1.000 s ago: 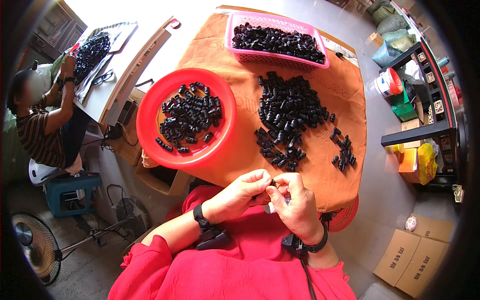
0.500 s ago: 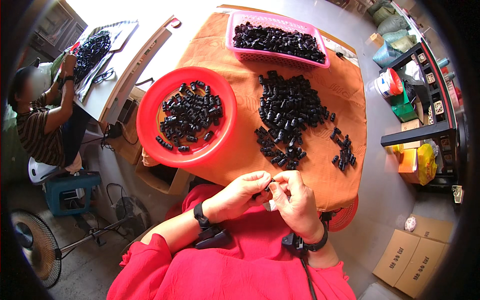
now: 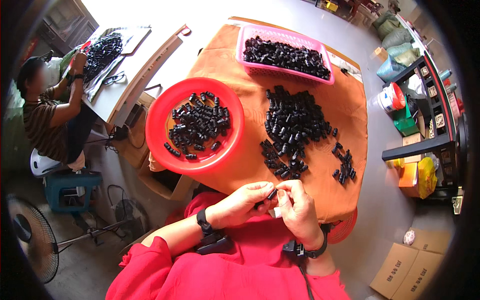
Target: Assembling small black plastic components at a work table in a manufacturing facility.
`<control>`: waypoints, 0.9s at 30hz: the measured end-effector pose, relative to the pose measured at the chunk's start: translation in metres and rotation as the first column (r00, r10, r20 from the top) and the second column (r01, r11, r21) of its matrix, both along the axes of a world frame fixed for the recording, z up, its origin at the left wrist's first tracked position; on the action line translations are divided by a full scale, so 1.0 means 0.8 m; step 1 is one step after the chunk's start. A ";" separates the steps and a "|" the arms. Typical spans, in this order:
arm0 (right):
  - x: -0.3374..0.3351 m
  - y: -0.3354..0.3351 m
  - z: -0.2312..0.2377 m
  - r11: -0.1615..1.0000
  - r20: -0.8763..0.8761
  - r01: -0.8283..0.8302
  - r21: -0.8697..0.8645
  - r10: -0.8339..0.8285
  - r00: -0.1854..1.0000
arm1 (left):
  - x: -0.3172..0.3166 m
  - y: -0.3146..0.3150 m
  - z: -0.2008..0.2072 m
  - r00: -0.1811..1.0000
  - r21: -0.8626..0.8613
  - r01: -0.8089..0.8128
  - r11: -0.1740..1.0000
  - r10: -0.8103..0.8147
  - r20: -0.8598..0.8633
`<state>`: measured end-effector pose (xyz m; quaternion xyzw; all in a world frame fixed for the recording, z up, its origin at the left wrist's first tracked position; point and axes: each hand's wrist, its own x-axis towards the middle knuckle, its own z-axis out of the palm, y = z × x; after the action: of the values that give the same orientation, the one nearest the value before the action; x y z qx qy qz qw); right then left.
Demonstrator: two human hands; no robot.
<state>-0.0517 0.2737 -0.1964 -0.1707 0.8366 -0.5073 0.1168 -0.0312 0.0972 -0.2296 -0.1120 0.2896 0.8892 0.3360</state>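
Observation:
Over the near edge of the orange-covered table, my left hand (image 3: 241, 202) pinches a small black cylindrical plastic part (image 3: 272, 193) between thumb and fingers. My right hand (image 3: 298, 207) is beside it with thumb and forefinger pressed together at the part's right end; what they grip is too small to make out. A small white scrap (image 3: 275, 213) shows below the fingers. Beyond my hands lies a large pile of similar black parts (image 3: 292, 120), with a smaller group (image 3: 344, 165) to its right. A red round basin (image 3: 156, 137) at the left holds more of them.
A pink basket (image 3: 287, 75) full of small black pieces stands at the table's far side. At far left another person (image 3: 52, 107) sits working at a white table (image 3: 102, 102). A fan (image 3: 32, 237) stands at lower left; cartons (image 3: 407, 262) lie at lower right.
The black part now shows more plainly between my fingertips, and my right fingertips sit slightly apart from my left ones. The whole view has shifted, so the table things appear lower.

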 end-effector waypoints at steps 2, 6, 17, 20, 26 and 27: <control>-0.001 0.000 0.006 0.996 0.069 0.084 -0.011 -0.083 0.994 | -0.004 -0.005 0.013 1.000 -0.063 -0.009 0.998 0.010 0.010; -0.006 0.007 0.007 0.991 0.068 0.125 -0.039 -0.122 0.990 | -0.009 -0.015 0.022 0.999 -0.119 -0.045 0.992 0.043 -0.019; -0.017 0.025 0.006 0.979 0.053 0.193 -0.067 -0.190 0.980 | -0.067 -0.122 0.038 0.624 -0.570 -0.780 -0.257 -0.380 -0.683; -0.019 0.027 0.008 0.975 0.043 0.210 -0.077 -0.207 0.977 | -0.077 -0.140 0.039 0.676 -0.535 -0.734 -0.418 -0.382 -0.630; -0.020 0.035 0.000 0.977 -0.001 0.203 -0.069 -0.203 0.979 | -0.082 -0.112 0.034 0.605 -0.336 -0.777 -0.532 -0.482 -0.634; -0.020 0.036 -0.001 0.977 0.004 0.202 -0.071 -0.202 0.979 | -0.082 -0.101 0.037 0.540 -0.358 -0.833 -0.423 -0.475 -0.695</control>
<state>-0.0679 0.3024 -0.1968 -0.0897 0.8311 -0.5458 0.0570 -0.0970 0.0165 -0.2004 -0.0215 0.9249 0.2104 -0.3160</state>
